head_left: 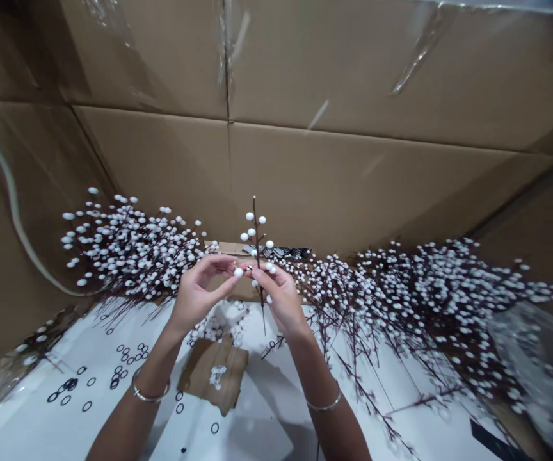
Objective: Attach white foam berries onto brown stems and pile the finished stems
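Upright in front of me is a dark brown twig [257, 240] with white berries along it. My right hand [281, 296] pinches its stem about midway, and the bare lower end points down below the fingers. My left hand [204, 291] closes thumb and fingertips on a white berry [239, 272], right beside the stem. Whether this berry is joined to the twig I cannot tell. Below my hands, loose white berries [219, 323] lie on the white table [257, 410], next to a torn cardboard piece [209, 374] bearing a whitish lump.
A heap of berry twigs [137, 250] lies at the left, with a larger heap [415, 294] at the right. Small black rings [123, 362] are scattered on the left. Cardboard walls [305, 179] rise behind, with a pale cable [12, 198] at left and clear plastic [536, 358] at right.
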Motion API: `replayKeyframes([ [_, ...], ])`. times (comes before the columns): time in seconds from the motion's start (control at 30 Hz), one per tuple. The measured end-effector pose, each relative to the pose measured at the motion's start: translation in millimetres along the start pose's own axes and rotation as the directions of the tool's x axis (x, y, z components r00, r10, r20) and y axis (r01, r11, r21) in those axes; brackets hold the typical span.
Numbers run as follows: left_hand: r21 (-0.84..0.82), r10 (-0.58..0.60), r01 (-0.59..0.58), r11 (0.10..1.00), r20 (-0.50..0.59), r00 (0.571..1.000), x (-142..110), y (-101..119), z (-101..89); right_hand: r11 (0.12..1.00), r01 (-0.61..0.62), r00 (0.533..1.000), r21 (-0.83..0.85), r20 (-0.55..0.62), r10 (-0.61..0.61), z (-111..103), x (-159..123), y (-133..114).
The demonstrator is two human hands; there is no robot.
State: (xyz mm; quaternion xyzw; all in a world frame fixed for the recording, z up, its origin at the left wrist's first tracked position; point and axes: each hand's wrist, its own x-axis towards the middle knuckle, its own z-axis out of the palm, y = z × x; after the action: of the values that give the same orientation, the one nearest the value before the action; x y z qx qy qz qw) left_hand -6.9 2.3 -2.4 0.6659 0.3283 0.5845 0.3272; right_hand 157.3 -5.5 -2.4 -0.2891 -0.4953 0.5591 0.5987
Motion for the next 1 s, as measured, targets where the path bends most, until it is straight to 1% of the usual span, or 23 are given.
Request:
replayKeyframes([
  [0.13,0.031,0.074,-0.071,0.997,-0.081,0.994,-0.6,3.2,5.9,0.998,0.017,1.0,0.055,-0.012,-0.016,4.3,-2.1,0.1],
  [0.23,0.073,0.133,-0.123,0.99,-0.137,0.982,0.5,4.9,7.2,0.996,0.025,1.0,0.083,0.001,-0.025,8.0,-3.7,-1.4],
  [0.37,0.1,0.154,-0.138,0.985,-0.179,0.972,0.6,5.0,8.2,0.997,0.027,1.0,0.069,-0.015,-0.026,11.1,-5.1,0.3],
  [0.47,0.078,0.103,-0.09,0.993,-0.19,0.976,-0.6,5.0,9.0,0.997,0.037,0.999,0.075,-0.033,-0.035,11.9,-5.7,3.6],
  [0.53,0.034,0.044,-0.037,0.999,-0.211,0.976,-1.5,4.9,9.3,0.995,0.052,0.998,0.088,-0.029,-0.05,12.5,-6.2,5.0],
  [0.63,-0.079,-0.115,0.099,0.992,-0.233,0.966,-2.2,3.4,8.9,0.994,0.074,0.997,0.077,-0.026,-0.072,14.3,-7.1,4.2],
  [0.7,-0.162,-0.218,0.184,0.97,-0.232,0.948,-2.3,1.3,8.4,0.996,0.079,0.996,0.039,-0.032,-0.078,15.9,-7.7,2.3],
  [0.73,-0.198,-0.253,0.209,0.958,-0.233,0.939,-2.4,0.1,8.3,0.997,0.08,0.996,0.017,-0.038,-0.079,16.7,-8.0,1.3],
  [0.8,-0.255,-0.29,0.229,0.939,-0.233,0.928,-2.5,-2.1,8.8,0.997,0.078,0.995,-0.021,-0.056,-0.079,18.0,-8.6,-0.2],
  [1.0,-0.389,-0.328,0.235,0.891,-0.192,0.925,-3.4,-1.2,15.9,0.991,0.107,0.988,-0.085,-0.105,-0.116,17.8,-9.8,1.9],
])
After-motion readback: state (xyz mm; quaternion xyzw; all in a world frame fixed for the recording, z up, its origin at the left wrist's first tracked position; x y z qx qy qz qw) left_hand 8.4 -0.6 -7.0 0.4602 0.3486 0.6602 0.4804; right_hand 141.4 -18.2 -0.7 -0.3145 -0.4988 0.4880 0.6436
